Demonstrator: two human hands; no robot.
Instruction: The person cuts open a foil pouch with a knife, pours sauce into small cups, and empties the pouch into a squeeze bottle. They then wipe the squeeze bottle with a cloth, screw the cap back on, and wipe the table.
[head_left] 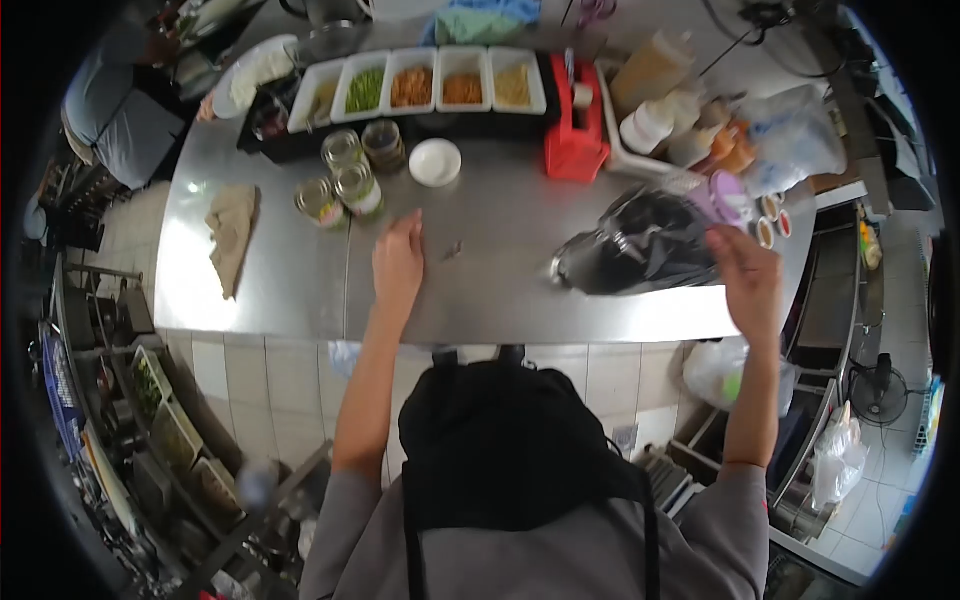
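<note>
My right hand (745,265) pinches the edge of a black plastic bag (655,245) over the right part of the steel table. The bag is crumpled and shiny, with its far end lying to the left of the hand. My left hand (400,250) rests on the table with its fingers curled together and nothing visible in them. Just beyond it stand several lidded glass jars (358,188) and a small white bowl (435,163). A tiny dark scrap (455,250) lies on the steel between my hands.
White trays of chopped food (412,80) line the back. Right of them are a red tape dispenser (577,125) and a basket (640,165) of bottles. A brown cloth (232,240) lies at left. Small sauce cups (768,228) sit at right. Another person (130,130) stands far left.
</note>
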